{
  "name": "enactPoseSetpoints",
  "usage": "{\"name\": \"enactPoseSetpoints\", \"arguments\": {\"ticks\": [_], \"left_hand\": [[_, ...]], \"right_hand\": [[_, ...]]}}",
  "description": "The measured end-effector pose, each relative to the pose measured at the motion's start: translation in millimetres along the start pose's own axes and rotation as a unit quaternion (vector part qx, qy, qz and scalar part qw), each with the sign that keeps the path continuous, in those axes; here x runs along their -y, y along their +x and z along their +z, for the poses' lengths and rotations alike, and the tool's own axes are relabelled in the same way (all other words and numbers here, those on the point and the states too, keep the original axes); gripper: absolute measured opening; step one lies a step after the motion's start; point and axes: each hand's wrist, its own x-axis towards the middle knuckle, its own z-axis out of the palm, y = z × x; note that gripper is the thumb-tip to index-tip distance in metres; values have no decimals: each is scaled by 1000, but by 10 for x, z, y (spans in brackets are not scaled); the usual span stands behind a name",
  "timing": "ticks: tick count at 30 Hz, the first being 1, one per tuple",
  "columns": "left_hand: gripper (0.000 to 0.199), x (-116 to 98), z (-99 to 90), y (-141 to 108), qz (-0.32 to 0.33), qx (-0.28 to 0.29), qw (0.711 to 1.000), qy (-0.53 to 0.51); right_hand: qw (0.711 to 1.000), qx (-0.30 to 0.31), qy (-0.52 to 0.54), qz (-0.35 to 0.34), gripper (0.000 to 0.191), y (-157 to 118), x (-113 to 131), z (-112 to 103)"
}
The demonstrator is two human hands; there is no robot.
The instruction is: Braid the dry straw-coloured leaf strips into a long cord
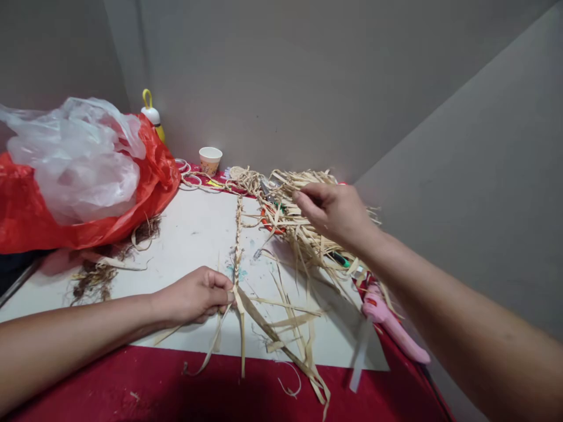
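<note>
- While the left hand (197,296) pinches the near end of the straw braid (238,246), fingertips closed, the plaited length runs away beyond that grip across the white board (185,252).
- Loose strands (243,340) fan out on the near side; a snug pinch, with each strand flat and separate, should make for even plaiting.
- Beyond and right of the pinch, the right hand (336,214) hangs loosely curled before the straw heap (294,179); whether it holds anything, I can't tell.

Rough, matt, dry plant fibre is forming the braid (238,243) toward eight o'clock, while crinkled, glossy plastic is showing on the white bag (83,170) and red bag (160,170) at nine, paper-looking material on the cup (210,162) at ten, and smooth pink plastic on the glue gun (398,328) at four.
</note>
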Motion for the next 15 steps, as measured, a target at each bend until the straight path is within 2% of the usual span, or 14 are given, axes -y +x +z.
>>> {"name": "enactPoseSetpoints", "arguments": {"ticks": [2, 4, 7, 11, 15], "left_hand": [[19, 1, 2, 2, 1, -3, 1000, 0], [19, -1, 3, 2, 1, -8, 1000, 4], [20, -3, 3, 0, 5, -8, 1000, 5], [27, 16, -8, 14, 19, -11, 1000, 14], [27, 25, -17, 42, 13, 1, 999, 30]], "right_hand": [[998, -22, -43, -37, 29, 106, -9, 2], [999, -28, -23, -31, 26, 162, -34, 58], [1000, -4, 12, -12, 27, 193, -137, 198], [997, 12, 73, 34, 26, 238, -358, 318], [978, 16, 184, 101, 21, 237, -525, 321]]}}
